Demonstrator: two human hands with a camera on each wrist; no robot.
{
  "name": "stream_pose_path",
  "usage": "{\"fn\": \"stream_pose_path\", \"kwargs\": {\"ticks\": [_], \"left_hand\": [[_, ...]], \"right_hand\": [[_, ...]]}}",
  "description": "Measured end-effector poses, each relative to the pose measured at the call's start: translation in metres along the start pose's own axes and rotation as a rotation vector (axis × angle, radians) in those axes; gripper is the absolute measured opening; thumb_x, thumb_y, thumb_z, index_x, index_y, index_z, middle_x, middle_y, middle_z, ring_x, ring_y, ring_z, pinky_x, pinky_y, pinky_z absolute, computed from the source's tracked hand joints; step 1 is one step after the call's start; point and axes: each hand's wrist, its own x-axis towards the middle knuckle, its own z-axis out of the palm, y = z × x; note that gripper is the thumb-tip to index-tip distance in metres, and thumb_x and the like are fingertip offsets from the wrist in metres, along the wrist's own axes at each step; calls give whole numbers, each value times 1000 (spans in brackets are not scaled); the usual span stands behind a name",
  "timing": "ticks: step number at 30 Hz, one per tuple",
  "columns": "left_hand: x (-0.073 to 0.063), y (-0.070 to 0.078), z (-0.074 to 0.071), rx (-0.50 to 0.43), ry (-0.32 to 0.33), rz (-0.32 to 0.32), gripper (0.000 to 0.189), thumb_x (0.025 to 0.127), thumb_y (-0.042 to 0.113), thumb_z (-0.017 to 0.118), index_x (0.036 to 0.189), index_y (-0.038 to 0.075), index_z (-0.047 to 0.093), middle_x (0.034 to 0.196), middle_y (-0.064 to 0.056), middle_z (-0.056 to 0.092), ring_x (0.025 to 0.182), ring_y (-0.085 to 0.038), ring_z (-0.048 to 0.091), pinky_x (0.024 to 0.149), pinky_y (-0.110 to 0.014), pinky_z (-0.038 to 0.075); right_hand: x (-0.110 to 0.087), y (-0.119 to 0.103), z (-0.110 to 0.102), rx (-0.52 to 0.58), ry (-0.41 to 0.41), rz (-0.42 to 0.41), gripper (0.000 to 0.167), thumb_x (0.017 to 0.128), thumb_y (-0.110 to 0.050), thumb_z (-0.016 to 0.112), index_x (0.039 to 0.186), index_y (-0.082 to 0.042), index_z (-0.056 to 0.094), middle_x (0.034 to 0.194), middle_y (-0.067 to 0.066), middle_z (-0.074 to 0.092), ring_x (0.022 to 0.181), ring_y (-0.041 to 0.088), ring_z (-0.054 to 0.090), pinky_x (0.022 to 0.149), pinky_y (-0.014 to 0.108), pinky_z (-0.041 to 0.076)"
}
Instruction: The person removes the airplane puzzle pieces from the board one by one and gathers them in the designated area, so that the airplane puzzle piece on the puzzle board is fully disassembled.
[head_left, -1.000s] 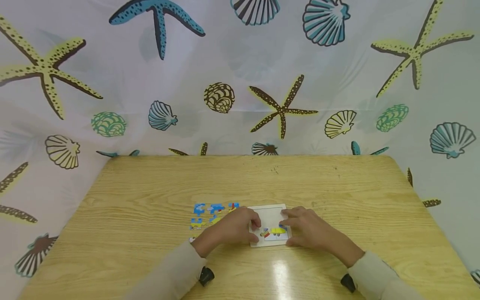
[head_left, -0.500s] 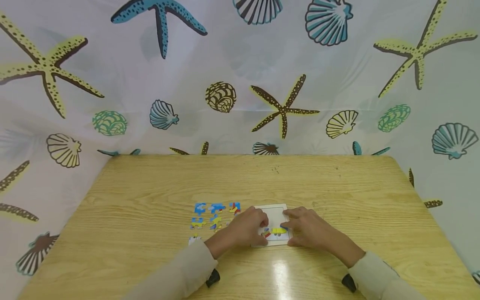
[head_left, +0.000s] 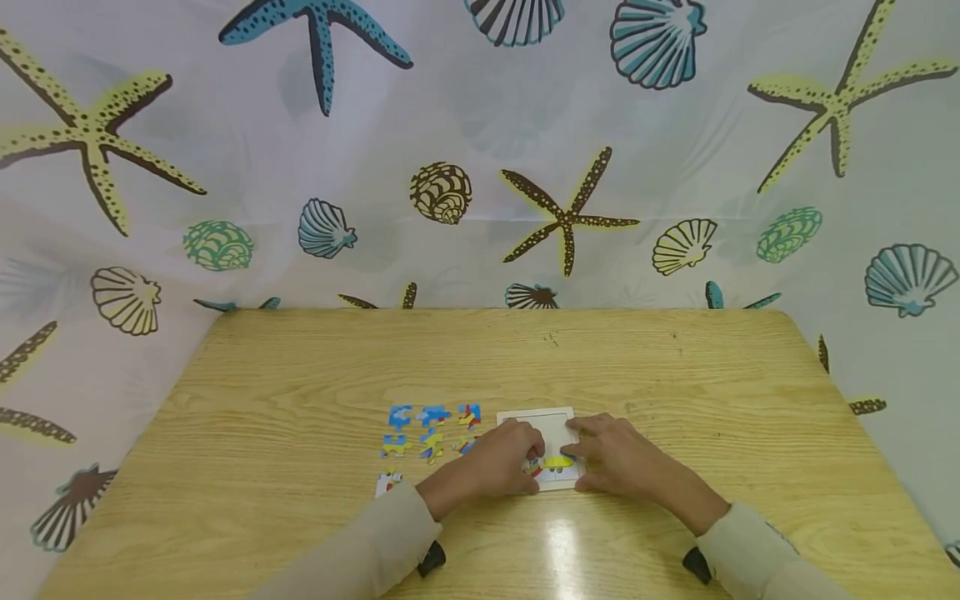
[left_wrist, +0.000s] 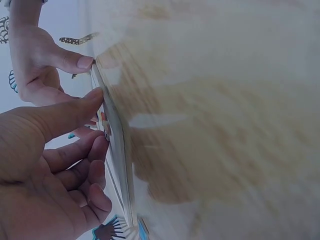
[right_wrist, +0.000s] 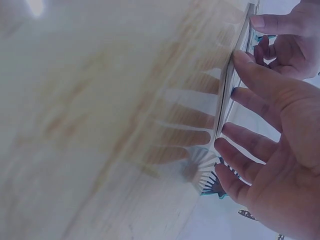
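A white puzzle tray (head_left: 535,412) lies on the table, with yellow-and-white puzzle pieces (head_left: 558,463) along the near side of its recess. My left hand (head_left: 498,458) reaches over the tray's left side. Its thumb and index finger pinch a small puzzle piece with red on it (head_left: 535,469) at the near left of the recess. In the left wrist view that piece shows only partly between the fingertips. At the tray's right side my right hand (head_left: 618,454) rests with fingers spread, thumb at the near right corner and fingertips touching the rim and surface.
Left of the tray, several loose puzzle pieces (head_left: 432,444) lie in rough rows on the wooden table (head_left: 300,375). One piece (head_left: 388,481) lies close to the left sleeve. A cloth (head_left: 480,125) printed with shells and starfish hangs behind the table.
My left hand has shifted right, from the tray's left edge onto the recess, and its fingertips have closed around the red-marked piece. The right hand and tray have stayed in place.
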Motion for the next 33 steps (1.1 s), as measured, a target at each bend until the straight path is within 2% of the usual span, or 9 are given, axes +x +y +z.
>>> {"fn": "stream_pose_path", "kwargs": {"ticks": [5,13,26,33], "left_hand": [[-1,2,-2,-3,1,20,32,72,18,82,97,6,67,89,1,61,85,-11,48,72,-22,43],[-1,5,-4,-27,-6,-7,30,72,16,81,96,5,66,88,-1,60,84,-12,46,71,-23,41],[2,2,-1,-26,2,-3,29,70,15,82,93,7,66,88,0,59,83,-11,46,72,-23,41],[1,4,-1,-11,-8,-2,33,71,16,82,100,9,67,87,1,58,80,-10,45,71,-22,41]], "right_hand": [[0,-1,0,-16,-16,9,45,79,-32,74,118,-12,67,135,18,54,120,37,52,95,55,43],[1,-1,1,-45,-1,-4,44,79,-32,75,117,-13,68,133,17,55,119,36,54,94,54,44],[0,-2,1,-113,0,-38,43,80,-34,74,118,-13,68,132,18,56,118,35,55,92,52,46],[-1,-3,-1,-171,-20,-52,44,82,-36,71,120,-15,67,133,18,55,117,36,56,89,52,48]]}}
